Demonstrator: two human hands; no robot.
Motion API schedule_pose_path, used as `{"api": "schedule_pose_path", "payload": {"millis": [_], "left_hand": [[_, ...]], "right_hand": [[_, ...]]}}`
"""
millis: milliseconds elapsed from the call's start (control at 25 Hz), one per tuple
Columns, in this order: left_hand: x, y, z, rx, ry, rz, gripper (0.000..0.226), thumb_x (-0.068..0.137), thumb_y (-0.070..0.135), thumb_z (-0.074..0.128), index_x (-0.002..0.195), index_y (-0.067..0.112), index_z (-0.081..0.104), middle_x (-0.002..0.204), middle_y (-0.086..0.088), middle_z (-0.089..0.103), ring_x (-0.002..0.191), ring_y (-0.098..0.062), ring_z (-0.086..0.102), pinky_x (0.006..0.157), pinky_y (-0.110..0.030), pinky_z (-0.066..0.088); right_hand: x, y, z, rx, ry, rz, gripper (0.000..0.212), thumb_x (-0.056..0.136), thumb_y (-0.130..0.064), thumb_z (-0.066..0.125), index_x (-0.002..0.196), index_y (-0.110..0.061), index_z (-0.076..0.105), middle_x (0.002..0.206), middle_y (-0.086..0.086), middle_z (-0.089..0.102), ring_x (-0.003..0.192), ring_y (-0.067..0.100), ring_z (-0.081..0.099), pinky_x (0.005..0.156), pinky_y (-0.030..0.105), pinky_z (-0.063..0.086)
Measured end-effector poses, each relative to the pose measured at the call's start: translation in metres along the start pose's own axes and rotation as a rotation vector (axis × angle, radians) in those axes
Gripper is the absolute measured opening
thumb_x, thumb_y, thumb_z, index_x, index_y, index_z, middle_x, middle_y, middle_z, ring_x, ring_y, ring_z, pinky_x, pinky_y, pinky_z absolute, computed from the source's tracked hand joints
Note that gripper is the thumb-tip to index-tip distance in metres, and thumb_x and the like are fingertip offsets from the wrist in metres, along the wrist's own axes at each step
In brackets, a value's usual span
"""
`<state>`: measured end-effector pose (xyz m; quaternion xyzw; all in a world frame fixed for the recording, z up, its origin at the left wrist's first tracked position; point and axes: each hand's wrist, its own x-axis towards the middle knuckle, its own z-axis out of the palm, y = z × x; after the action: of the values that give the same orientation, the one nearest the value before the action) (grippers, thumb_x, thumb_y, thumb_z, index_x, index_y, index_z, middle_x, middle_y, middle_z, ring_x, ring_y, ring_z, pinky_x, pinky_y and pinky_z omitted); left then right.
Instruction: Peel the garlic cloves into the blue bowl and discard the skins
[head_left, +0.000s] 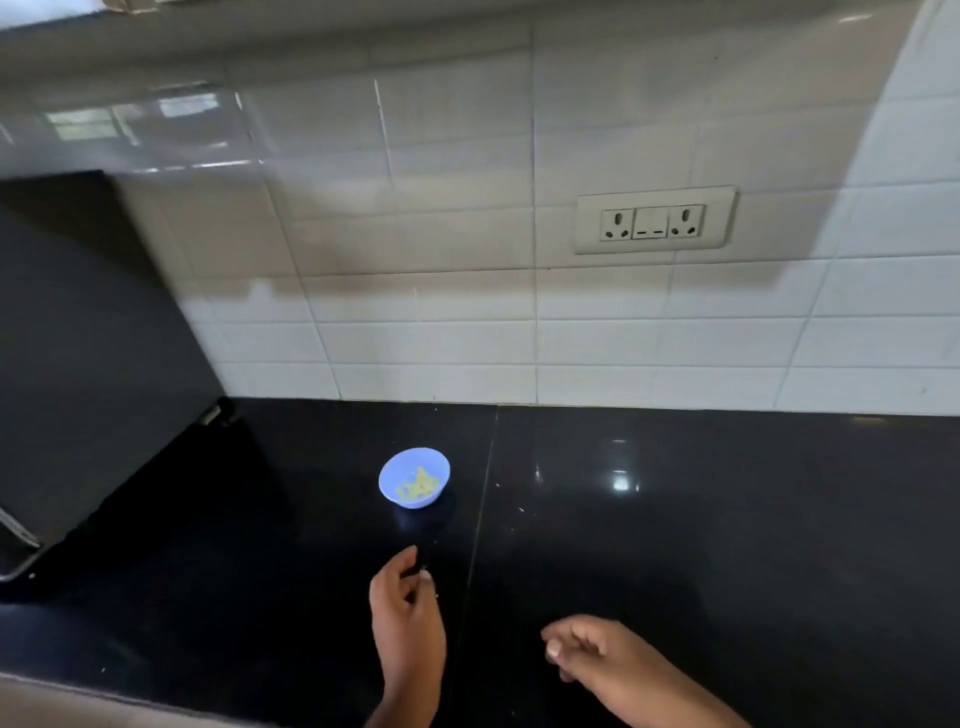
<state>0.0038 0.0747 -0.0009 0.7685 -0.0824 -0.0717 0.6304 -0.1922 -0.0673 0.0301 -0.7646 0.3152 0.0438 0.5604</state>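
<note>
Because the blue bowl (414, 477) sits toward the back of the black worktop (675, 519), close to the seam between its two slabs and well apart from both hands, it seems placed as a drop-off point rather than something to be held: peeled pieces go in, and the space nearer the person is left for the hands. Pale yellowish bits lie in its bottom, most likely peeled garlic, though they are too small and blurred to name with certainty. Nearer the front edge, the left hand (408, 618) hovers over the worktop with its thumb and forefinger drawn toward each other and pointing at the bowl; whether the fingers (423, 576) pinch a scrap of skin or a clove, or nothing at all, I cannot tell, since the tips are dark against the dark stone. Lower and to the right, the right hand (587, 647) has its fingers loosely curled inward, knuckles up, and nothing shows inside them; it too may be cupping something small, but the view does not settle it. No unpeeled cloves or loose skins can be made out anywhere on the worktop, so the task looks well advanced or close to done, as a judgement only. A dark appliance (88, 364) stands at the left, and a socket plate (653, 220) is set in the white tiled wall (467, 338) behind.
</note>
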Motion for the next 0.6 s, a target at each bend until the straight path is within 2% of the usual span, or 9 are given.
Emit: {"api": "schedule_pose_path", "payload": {"millis": [160, 280, 360, 440, 480, 520, 600], "left_hand": [[0.069, 0.004, -0.008, 0.008, 0.027, -0.117, 0.034, 0.103, 0.013, 0.061, 0.134, 0.027, 0.06, 0.13, 0.009, 0.06, 0.105, -0.013, 0.068, 0.079, -0.029, 0.056], [0.115, 0.01, -0.014, -0.003, 0.048, -0.184, 0.04, 0.103, 0.018, 0.062, 0.143, 0.022, 0.055, 0.136, 0.005, 0.06, 0.108, -0.014, 0.066, 0.092, -0.039, 0.058], [0.145, 0.011, -0.011, -0.02, 0.005, -0.264, 0.048, 0.102, 0.024, 0.064, 0.148, 0.024, 0.05, 0.145, 0.001, 0.058, 0.118, -0.022, 0.064, 0.105, -0.047, 0.054], [0.17, 0.011, -0.006, -0.108, -0.077, -0.358, 0.057, 0.101, 0.032, 0.066, 0.153, 0.023, 0.044, 0.151, -0.003, 0.052, 0.129, -0.029, 0.059, 0.111, -0.049, 0.049], [0.176, 0.016, -0.004, -0.153, -0.102, -0.412, 0.059, 0.101, 0.035, 0.066, 0.154, 0.022, 0.042, 0.149, -0.004, 0.052, 0.128, -0.03, 0.059, 0.11, -0.048, 0.049], [0.189, 0.01, -0.003, -0.21, -0.137, -0.439, 0.057, 0.102, 0.037, 0.065, 0.152, 0.019, 0.043, 0.145, -0.004, 0.055, 0.123, -0.028, 0.061, 0.106, -0.045, 0.051], [0.207, 0.011, -0.011, -0.272, -0.23, -0.455, 0.057, 0.101, 0.042, 0.064, 0.145, 0.011, 0.047, 0.137, -0.006, 0.063, 0.112, -0.022, 0.068, 0.098, -0.043, 0.055]], "right_hand": [[0.076, -0.043, 0.009, 0.201, -0.009, 0.011, 0.019, 0.105, -0.04, 0.058, 0.119, -0.034, 0.069, 0.113, -0.008, 0.076, 0.101, 0.007, 0.074, 0.099, 0.034, 0.058], [0.126, -0.082, 0.021, 0.305, -0.007, 0.02, 0.023, 0.105, -0.035, 0.059, 0.126, -0.027, 0.065, 0.117, -0.004, 0.074, 0.101, 0.014, 0.076, 0.096, 0.036, 0.06], [0.158, -0.103, 0.026, 0.362, 0.06, 0.039, 0.033, 0.104, -0.033, 0.06, 0.136, -0.023, 0.059, 0.12, -0.004, 0.071, 0.101, 0.017, 0.075, 0.091, 0.035, 0.061], [0.189, -0.122, 0.033, 0.396, 0.137, 0.043, 0.045, 0.104, -0.032, 0.06, 0.147, -0.024, 0.049, 0.123, -0.004, 0.068, 0.101, 0.018, 0.073, 0.087, 0.034, 0.061], [0.2, -0.13, 0.035, 0.393, 0.184, 0.057, 0.05, 0.104, -0.032, 0.059, 0.151, -0.024, 0.045, 0.125, -0.003, 0.066, 0.1, 0.017, 0.072, 0.084, 0.034, 0.06], [0.214, -0.137, 0.039, 0.387, 0.209, 0.059, 0.049, 0.105, -0.032, 0.059, 0.151, -0.024, 0.045, 0.126, -0.002, 0.066, 0.098, 0.017, 0.07, 0.081, 0.034, 0.058], [0.231, -0.152, 0.053, 0.342, 0.216, 0.08, 0.027, 0.106, -0.031, 0.055, 0.132, -0.023, 0.06, 0.12, 0.001, 0.07, 0.094, 0.015, 0.068, 0.078, 0.032, 0.053]]}}
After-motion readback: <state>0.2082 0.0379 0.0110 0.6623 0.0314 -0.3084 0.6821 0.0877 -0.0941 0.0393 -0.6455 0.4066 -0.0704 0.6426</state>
